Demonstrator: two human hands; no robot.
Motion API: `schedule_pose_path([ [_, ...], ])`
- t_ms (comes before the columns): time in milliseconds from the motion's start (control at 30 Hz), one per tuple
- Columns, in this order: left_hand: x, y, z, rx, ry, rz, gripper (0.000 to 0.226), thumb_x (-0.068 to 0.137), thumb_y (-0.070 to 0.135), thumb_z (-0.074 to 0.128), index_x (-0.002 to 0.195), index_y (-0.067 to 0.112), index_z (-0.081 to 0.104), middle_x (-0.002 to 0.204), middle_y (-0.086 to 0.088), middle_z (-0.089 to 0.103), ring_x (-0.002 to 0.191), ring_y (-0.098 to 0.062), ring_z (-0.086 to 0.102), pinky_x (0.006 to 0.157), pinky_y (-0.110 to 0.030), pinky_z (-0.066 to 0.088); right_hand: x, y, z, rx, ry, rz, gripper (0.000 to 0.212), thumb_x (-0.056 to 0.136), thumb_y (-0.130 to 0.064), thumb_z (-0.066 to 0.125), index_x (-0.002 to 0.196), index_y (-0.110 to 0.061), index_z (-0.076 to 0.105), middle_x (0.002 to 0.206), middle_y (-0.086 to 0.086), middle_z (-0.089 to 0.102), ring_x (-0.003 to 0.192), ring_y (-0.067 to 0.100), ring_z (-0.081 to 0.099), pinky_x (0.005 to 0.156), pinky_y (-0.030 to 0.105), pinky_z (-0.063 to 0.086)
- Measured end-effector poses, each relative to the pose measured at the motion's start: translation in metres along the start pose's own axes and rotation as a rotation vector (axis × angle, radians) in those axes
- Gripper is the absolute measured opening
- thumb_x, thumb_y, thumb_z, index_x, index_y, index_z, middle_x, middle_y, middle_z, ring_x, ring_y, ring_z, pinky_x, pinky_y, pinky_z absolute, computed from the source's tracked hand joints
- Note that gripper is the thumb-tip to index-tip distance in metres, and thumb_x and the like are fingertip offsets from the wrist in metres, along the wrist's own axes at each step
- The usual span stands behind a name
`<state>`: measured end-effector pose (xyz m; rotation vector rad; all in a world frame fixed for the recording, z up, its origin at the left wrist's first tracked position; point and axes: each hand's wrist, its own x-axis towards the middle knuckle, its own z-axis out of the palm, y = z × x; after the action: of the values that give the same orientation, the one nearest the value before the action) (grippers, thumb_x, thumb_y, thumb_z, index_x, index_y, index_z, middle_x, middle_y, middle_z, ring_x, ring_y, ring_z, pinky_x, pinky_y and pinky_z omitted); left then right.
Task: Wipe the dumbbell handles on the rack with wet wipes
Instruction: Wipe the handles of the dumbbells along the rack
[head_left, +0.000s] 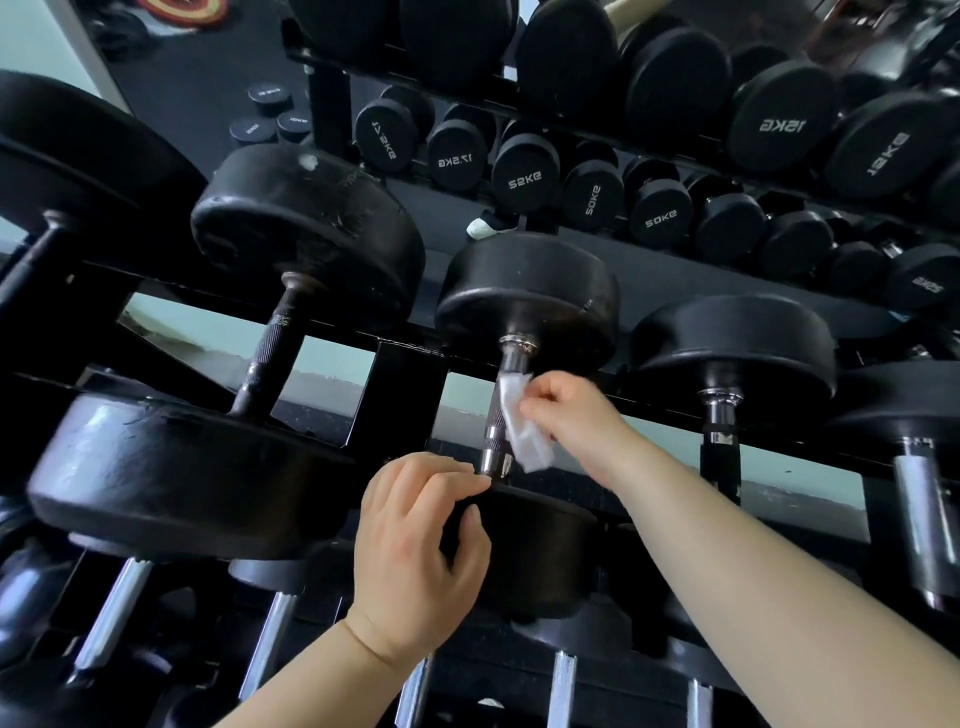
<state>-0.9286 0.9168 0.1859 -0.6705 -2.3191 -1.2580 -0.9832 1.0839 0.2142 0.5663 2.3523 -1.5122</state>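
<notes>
Now the right hand (566, 410) is pinching a white wet wipe (522, 436) against the chrome handle (493, 441) of the centre dumbbell (524, 291), lying across the rack (410, 384), while the left hand (415, 545) is gripping its near head (540, 551), fingers curled over the rim.

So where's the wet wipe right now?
Head view, just right of centre: the wet wipe is pinched in the right hand against the middle dumbbell's handle, just above the left hand, which grips that dumbbell's near head.

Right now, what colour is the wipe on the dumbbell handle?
White; the wipe shows best in the head view.
</notes>
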Motion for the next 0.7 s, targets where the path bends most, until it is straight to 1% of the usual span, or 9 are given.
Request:
schedule_pose_path([
  [67,0.001,0.000,0.000,0.010,0.012,0.004,0.020,0.074,0.013,0.044,0.091,0.020,0.051,0.090,0.003,0.059,0.087,-0.011,0.050,0.086,-0.013,0.032,-0.011,0.001,0.000,-0.087,-0.181,0.012,0.022,0.082,-0.001,0.053,0.072,-0.020,0.056,0.077,-0.006,0.055,0.072,0.004,0.051,0.066,0.016,0.042],
  [133,0.000,0.000,0.000,0.019,0.010,0.007,0.019,0.074,0.013,0.044,0.091,0.020,0.051,0.087,0.001,0.062,0.087,-0.012,0.050,0.086,-0.013,0.032,-0.012,-0.002,-0.003,-0.123,-0.223,0.013,0.021,0.081,-0.002,0.057,0.071,-0.021,0.058,0.084,-0.005,0.060,0.076,0.006,0.054,0.075,0.020,0.046],
  [200,0.001,0.000,0.000,0.014,0.011,0.003,0.019,0.074,0.013,0.044,0.091,0.020,0.051,0.091,0.007,0.056,0.087,-0.011,0.050,0.086,-0.013,0.032,-0.005,-0.006,-0.003,-0.032,-0.092,0.004,0.017,0.082,-0.006,0.058,0.073,-0.020,0.059,0.089,-0.002,0.061,0.077,0.009,0.055,0.071,0.019,0.046],
  [267,0.000,0.000,0.000,0.007,0.012,0.005,0.019,0.074,0.013,0.045,0.091,0.020,0.051,0.091,0.007,0.055,0.087,-0.010,0.050,0.086,-0.013,0.032,0.002,-0.009,-0.001,0.074,0.104,0.020,0.012,0.085,-0.008,0.054,0.079,-0.017,0.058,0.083,-0.005,0.057,0.074,0.009,0.052,0.060,0.015,0.041],
  [333,0.000,0.000,0.000,0.006,0.012,0.011,0.019,0.074,0.013,0.045,0.091,0.020,0.051,0.088,0.002,0.060,0.087,-0.011,0.050,0.083,-0.015,0.035,0.003,-0.009,0.002,0.033,0.178,-0.003,0.010,0.087,-0.009,0.051,0.083,-0.017,0.057,0.080,-0.008,0.053,0.076,0.009,0.050,0.057,0.014,0.038],
  [400,0.000,-0.001,-0.001,0.000,0.010,0.015,0.019,0.075,0.012,0.044,0.091,0.020,0.050,0.091,0.007,0.054,0.086,-0.011,0.050,0.080,-0.019,0.038,-0.004,-0.007,0.004,-0.039,0.086,-0.029,0.015,0.086,-0.009,0.052,0.075,-0.019,0.056,0.076,-0.009,0.052,0.072,0.006,0.049,0.055,0.010,0.038],
  [467,0.000,-0.001,-0.001,-0.007,0.009,0.015,0.018,0.076,0.012,0.044,0.091,0.020,0.050,0.093,0.011,0.049,0.086,-0.011,0.049,0.078,-0.022,0.039,-0.014,-0.004,0.004,-0.092,-0.052,-0.015,0.020,0.083,-0.007,0.055,0.069,-0.021,0.057,0.073,-0.007,0.054,0.069,0.005,0.050,0.060,0.013,0.041],
  [533,0.000,0.000,-0.001,-0.011,0.007,0.015,0.018,0.076,0.012,0.043,0.091,0.020,0.050,0.093,0.011,0.048,0.086,-0.011,0.049,0.077,-0.022,0.040,-0.017,-0.001,0.003,-0.129,-0.095,-0.001,0.022,0.082,-0.006,0.056,0.067,-0.023,0.058,0.073,-0.007,0.056,0.070,0.004,0.052,0.062,0.015,0.041],
  [700,0.001,0.000,-0.002,-0.015,-0.002,0.011,0.019,0.077,0.012,0.043,0.092,0.021,0.050,0.093,0.012,0.048,0.087,-0.009,0.049,0.079,-0.018,0.039,-0.002,-0.009,0.006,0.029,0.237,-0.053,0.012,0.086,-0.008,0.052,0.081,-0.016,0.059,0.076,-0.012,0.053,0.077,0.006,0.050,0.062,0.011,0.038],
])
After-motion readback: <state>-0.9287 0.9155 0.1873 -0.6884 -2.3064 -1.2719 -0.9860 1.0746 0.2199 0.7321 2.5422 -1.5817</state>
